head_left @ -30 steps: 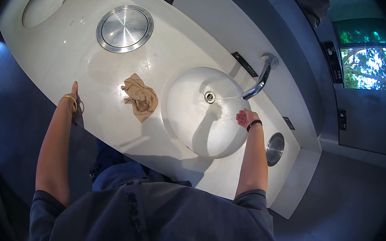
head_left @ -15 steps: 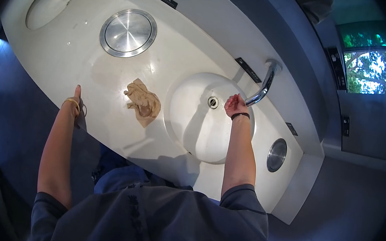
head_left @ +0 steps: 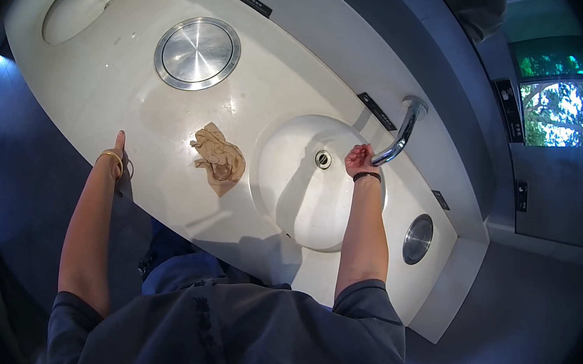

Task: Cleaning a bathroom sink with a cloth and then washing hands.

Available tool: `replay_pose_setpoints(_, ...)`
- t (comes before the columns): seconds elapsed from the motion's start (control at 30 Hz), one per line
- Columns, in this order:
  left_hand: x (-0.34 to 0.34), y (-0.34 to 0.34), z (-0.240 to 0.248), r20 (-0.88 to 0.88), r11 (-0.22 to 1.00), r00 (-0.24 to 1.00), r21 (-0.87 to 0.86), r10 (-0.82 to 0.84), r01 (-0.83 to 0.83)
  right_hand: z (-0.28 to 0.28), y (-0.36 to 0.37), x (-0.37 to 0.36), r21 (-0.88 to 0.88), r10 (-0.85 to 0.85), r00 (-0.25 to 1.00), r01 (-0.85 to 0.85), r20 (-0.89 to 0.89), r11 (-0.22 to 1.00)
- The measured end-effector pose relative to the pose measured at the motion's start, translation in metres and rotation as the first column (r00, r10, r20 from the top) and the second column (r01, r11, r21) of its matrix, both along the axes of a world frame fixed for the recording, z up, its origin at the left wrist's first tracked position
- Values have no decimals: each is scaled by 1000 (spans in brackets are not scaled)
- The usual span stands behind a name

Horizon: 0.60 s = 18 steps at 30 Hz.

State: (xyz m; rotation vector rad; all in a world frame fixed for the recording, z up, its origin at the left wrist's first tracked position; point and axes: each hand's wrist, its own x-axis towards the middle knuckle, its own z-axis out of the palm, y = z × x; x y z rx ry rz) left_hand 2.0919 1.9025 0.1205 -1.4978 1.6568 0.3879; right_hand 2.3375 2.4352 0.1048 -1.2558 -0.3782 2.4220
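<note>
Under the tip of a curved chrome faucet (head_left: 401,140), my right hand (head_left: 361,161) is turned palm up with its fingers curled in and nothing visible in them. It hangs over the right side of a round white washbasin (head_left: 282,202), and a dark band circles the wrist. No stream of water can be made out. My left hand (head_left: 120,148) is at the front edge of the white counter (head_left: 67,111), one finger stretched out and the rest hidden; a gold bangle is on that wrist. Between the hands, left of the basin, lies a crumpled brown paper towel (head_left: 218,161).
A large round steel lid (head_left: 197,53) is set into the counter behind the towel. A smaller steel disc (head_left: 418,239) sits right of the basin. Another basin (head_left: 82,6) is at the far left. Behind the counter rises a grey wall ledge (head_left: 360,55).
The view has shifted slightly, so the counter and its things appear a little lower and to the right. Both hands keep their places, and the paper towel lies where it was.
</note>
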Motion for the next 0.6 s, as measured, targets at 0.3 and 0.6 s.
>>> replay_pose_setpoints(0.3,3,-4,-2,4,999,1000,-33,-25,25,12,-14,-8,-24,-21,1000,21,-17,999)
replay_pose_setpoints(0.6,4,3,-4,22,997,998,-47,-59,60,25,-14,5,0,-36,991,36,-131,999)
